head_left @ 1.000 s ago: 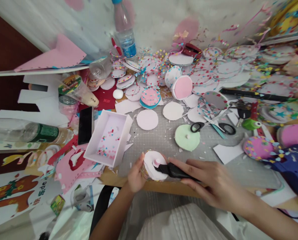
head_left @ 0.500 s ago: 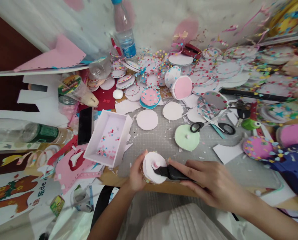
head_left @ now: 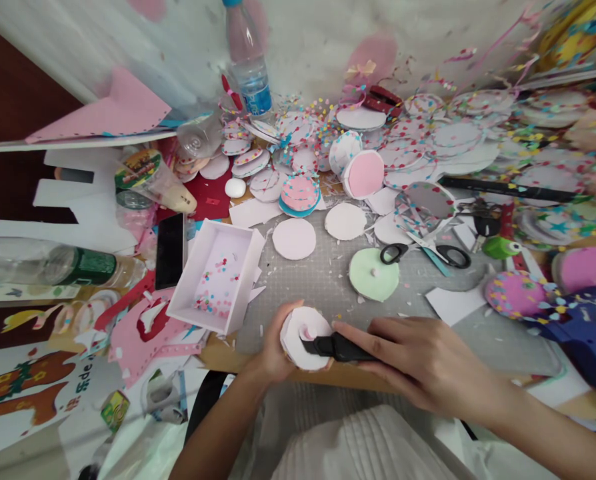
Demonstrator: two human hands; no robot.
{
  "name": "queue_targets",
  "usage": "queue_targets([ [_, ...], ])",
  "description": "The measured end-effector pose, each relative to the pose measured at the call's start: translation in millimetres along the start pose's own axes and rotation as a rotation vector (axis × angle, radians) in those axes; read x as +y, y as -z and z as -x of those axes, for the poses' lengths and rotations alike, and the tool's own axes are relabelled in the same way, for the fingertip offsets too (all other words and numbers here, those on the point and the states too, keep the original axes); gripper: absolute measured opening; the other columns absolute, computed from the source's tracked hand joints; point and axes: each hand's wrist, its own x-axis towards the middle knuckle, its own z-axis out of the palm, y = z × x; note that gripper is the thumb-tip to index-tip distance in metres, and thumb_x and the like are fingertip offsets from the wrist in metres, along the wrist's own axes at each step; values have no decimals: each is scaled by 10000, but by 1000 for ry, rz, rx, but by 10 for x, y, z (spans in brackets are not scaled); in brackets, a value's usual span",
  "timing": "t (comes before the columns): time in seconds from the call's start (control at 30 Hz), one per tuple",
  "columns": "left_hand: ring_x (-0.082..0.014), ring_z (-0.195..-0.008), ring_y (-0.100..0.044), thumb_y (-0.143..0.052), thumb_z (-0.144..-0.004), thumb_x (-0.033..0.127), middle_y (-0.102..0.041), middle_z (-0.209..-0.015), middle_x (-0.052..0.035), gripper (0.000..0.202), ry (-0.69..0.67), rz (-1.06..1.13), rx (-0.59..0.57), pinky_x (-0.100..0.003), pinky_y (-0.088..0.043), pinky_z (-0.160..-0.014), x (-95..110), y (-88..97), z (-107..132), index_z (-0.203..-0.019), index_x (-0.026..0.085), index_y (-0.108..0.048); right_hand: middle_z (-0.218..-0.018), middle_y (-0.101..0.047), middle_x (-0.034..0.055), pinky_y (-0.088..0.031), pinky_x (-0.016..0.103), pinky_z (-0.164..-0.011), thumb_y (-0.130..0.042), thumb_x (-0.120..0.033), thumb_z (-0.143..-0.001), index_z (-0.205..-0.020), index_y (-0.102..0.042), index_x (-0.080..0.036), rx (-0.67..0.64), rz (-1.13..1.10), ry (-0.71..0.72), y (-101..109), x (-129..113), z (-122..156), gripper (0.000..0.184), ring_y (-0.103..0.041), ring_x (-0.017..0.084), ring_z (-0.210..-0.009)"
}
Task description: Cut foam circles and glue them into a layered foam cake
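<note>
Close to the table's front edge, my left hand (head_left: 274, 340) is closed around the rim of a white foam disc (head_left: 295, 347). The disc is tilted with its white face up, and a small pink knob sits near its middle. My right hand (head_left: 413, 353) grips a black utility knife (head_left: 348, 347) that points left. The knife's dark tip touches the disc's face beside the pink knob. How far the tip goes into the foam cannot be seen. A green disc (head_left: 375, 273) with a white knob lies on the cutting mat (head_left: 278, 283) beyond my hands.
A white box (head_left: 213, 267) with confetti stands to the left beside a phone (head_left: 170, 252). Scissors (head_left: 428, 249) lie right of the green disc. White discs (head_left: 294, 239) and many decorated rounds fill the back. A water bottle (head_left: 251, 67) stands behind, and another bottle (head_left: 73, 263) lies left.
My left hand has shifted slightly and turned the disc a little, so its face shows rounder. The knife tip has moved slightly left along with the disc.
</note>
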Motion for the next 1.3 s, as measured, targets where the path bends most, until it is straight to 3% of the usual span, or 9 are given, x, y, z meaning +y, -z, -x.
queue_targets([
  [0.13, -125, -301, -378, -387, -739, 713, -432, -342, -18, 589, 263, 162, -208, -268, -197, -343, 110, -38, -27, -458, 209, -503, -780, -608, 15, -369, 286, -528, -333, -323, -1025, -1479, -357, -224, -4, 34, 47, 45, 29, -36, 465, -595, 156, -620],
  [0.27, -120, -283, -327, -348, -731, 716, -443, -331, -41, 630, 417, 164, -401, -285, -180, -368, 170, -27, -65, -444, 189, -538, -742, -598, 5, -351, 284, -508, -372, -337, -1019, -1453, -407, -215, -21, 37, 82, 98, 56, -87, 452, -590, 147, -610],
  [0.4, -122, -288, -320, -338, -735, 742, -467, -352, -41, 656, 490, 164, -459, -288, -170, -361, 191, -8, -121, -447, 195, -558, -752, -621, 11, -375, 266, -510, -398, -332, -1011, -1455, -409, -217, -15, -4, 53, 124, 62, -116, 459, -605, 139, -614],
  [0.57, -140, -305, -404, -423, -753, 660, -531, -386, -39, 562, 234, 155, -200, -247, -215, -331, 260, 85, -140, -510, 178, -577, -872, -698, 53, -457, 248, -563, -414, -299, -994, -1448, -413, -248, -6, -150, -64, 141, 39, -18, 457, -665, 159, -680],
  [0.67, -145, -386, -493, -466, -746, 651, -592, -464, -59, 565, 80, 150, -87, -243, -314, -376, 331, 105, -107, -564, 136, -610, -1012, -724, 60, -514, 238, -639, -435, -300, -987, -1397, -449, -256, 70, -350, -247, 101, 39, 46, 413, -694, 166, -771],
  [0.9, -197, -659, -619, -594, -762, 586, -645, -630, -38, 454, -125, -95, 192, -301, -471, -649, 353, -31, -49, -706, 138, -642, -768, -631, 7, -474, 222, -531, -586, -462, -875, -932, -585, -195, 251, -831, -632, -86, -40, -302, 273, -588, 139, -639],
  [1.07, -175, -749, -606, -688, -739, 458, -651, -801, -27, 335, -232, -282, 180, -264, -464, -648, 337, -17, -4, -877, 155, -647, -745, -547, -21, -442, 219, -534, -629, -504, -834, -875, -542, -196, 261, -980, -553, -118, -41, -646, 323, -500, 107, -602],
  [1.17, -199, -929, -627, -751, -712, 313, -651, -1038, -48, 442, -335, -355, 197, -274, -507, -750, 330, 4, 26, -1103, 206, -577, -755, -540, -26, -440, 225, -549, -629, -469, -846, -891, -536, -197, 269, -969, -504, -132, 39, -731, 290, -493, 106, -603],
  [1.3, -228, -1109, -590, -757, -688, 175, -592, -1235, -75, 559, -471, -476, 235, -317, -507, -892, 308, -5, 16, -1184, 242, -508, -808, -585, -11, -472, 245, -649, -639, -377, -855, -908, -561, -199, 285, -961, -455, -153, 134, -754, 201, -550, 127, -685],
])
